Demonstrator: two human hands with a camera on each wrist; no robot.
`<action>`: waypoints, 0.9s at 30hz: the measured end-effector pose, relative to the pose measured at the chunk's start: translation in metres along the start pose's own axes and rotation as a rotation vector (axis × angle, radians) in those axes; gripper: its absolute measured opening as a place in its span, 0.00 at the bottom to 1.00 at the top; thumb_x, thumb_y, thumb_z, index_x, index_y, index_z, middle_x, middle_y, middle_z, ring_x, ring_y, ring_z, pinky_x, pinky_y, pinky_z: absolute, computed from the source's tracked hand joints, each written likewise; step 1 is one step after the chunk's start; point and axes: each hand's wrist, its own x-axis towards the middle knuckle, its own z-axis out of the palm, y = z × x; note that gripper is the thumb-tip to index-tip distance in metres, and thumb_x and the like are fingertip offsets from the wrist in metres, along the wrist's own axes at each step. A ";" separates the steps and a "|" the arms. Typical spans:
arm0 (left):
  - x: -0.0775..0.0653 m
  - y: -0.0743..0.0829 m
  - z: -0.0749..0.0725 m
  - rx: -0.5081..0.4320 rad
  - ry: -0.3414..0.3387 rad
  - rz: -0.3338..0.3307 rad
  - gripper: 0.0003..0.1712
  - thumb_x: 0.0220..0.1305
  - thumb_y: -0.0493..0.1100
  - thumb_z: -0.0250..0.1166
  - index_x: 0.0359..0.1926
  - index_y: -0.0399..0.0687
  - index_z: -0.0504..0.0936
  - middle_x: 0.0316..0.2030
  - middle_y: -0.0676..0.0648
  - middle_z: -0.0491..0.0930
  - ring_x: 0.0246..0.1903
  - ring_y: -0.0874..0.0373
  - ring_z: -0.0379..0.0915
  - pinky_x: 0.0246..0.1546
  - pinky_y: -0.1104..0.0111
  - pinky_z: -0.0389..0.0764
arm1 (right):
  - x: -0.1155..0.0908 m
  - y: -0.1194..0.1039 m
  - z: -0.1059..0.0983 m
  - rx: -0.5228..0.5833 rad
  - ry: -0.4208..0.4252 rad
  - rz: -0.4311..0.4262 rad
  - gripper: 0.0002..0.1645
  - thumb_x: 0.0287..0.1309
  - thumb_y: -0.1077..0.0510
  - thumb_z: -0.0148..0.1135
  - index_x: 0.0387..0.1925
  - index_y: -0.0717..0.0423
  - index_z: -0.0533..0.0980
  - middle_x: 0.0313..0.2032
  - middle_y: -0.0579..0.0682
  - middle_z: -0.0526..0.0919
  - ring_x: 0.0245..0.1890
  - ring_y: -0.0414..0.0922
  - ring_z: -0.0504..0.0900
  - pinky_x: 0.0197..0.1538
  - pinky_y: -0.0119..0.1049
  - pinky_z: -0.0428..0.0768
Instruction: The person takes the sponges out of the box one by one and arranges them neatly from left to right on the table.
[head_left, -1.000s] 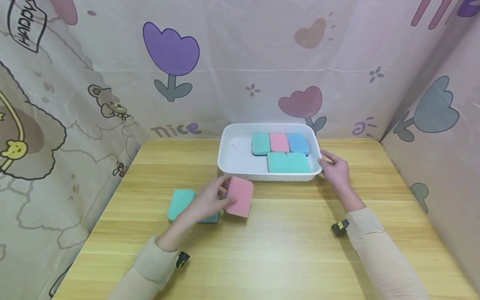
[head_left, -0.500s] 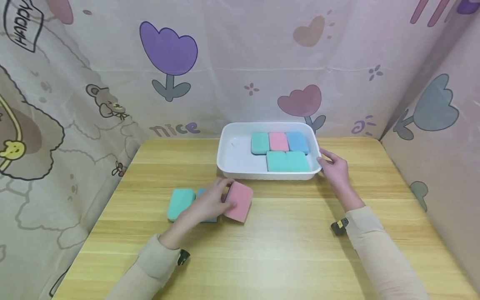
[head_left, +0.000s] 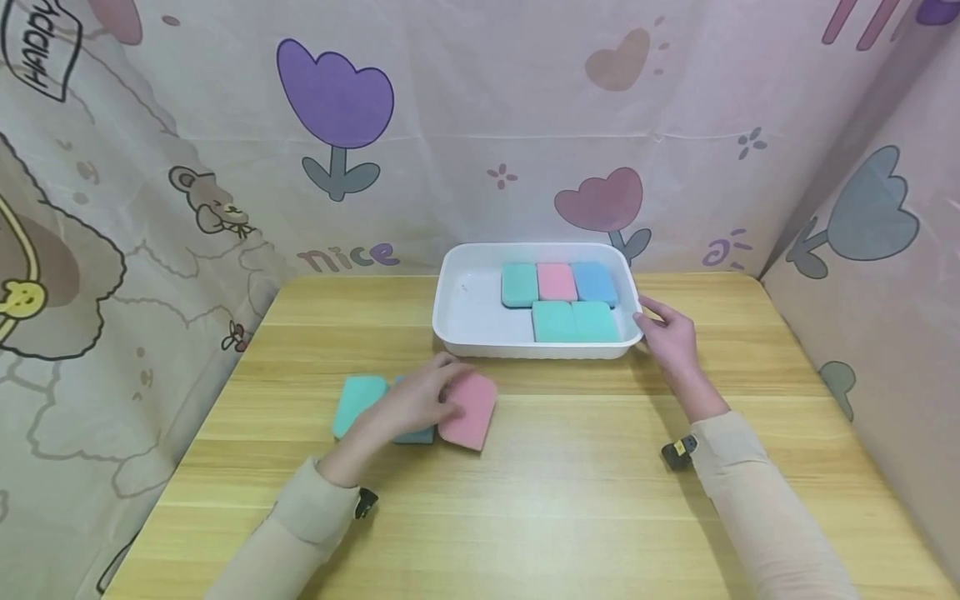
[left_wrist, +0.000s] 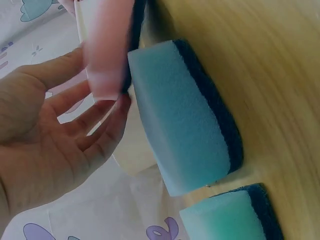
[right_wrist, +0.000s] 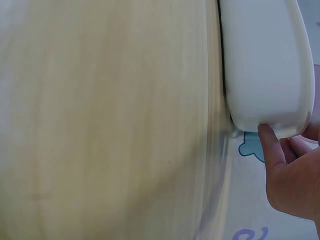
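One wood-grain table (head_left: 570, 517), sponges (head_left: 472, 421), patterned drapes (head_left: 465, 92)

Pale, pinkish printed cloth (head_left: 465, 75) spans the back, faintly creased. Large purple tulip print (head_left: 335, 96) upper left; dusky-pink tulip print (head_left: 600, 202) right of centre. Grey-blue tulip print (head_left: 873, 204) on the side at far right. Small brown cartoon bear (head_left: 213, 204) at left. Pale yellow wood-grain table (head_left: 585, 508) fills lower frame; soft glare shows at lower centre.

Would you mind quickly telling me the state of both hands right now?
Left hand: holding the pink sponge between thumb and fingers.
Right hand: holding the white tray by its right end.
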 end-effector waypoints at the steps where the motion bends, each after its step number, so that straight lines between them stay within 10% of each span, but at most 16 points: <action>1: 0.000 -0.001 0.000 0.021 0.003 0.004 0.36 0.61 0.41 0.77 0.69 0.44 0.77 0.63 0.44 0.75 0.57 0.48 0.75 0.57 0.55 0.82 | 0.000 0.000 0.000 0.000 0.002 -0.001 0.30 0.75 0.54 0.58 0.74 0.56 0.69 0.70 0.64 0.72 0.66 0.58 0.77 0.51 0.25 0.83; 27: -0.013 -0.017 -0.001 0.174 0.023 0.017 0.29 0.62 0.44 0.77 0.63 0.44 0.83 0.57 0.43 0.78 0.59 0.45 0.72 0.61 0.50 0.78 | 0.000 0.000 0.001 0.012 -0.011 0.016 0.31 0.76 0.54 0.58 0.75 0.55 0.68 0.72 0.64 0.70 0.68 0.59 0.76 0.54 0.28 0.83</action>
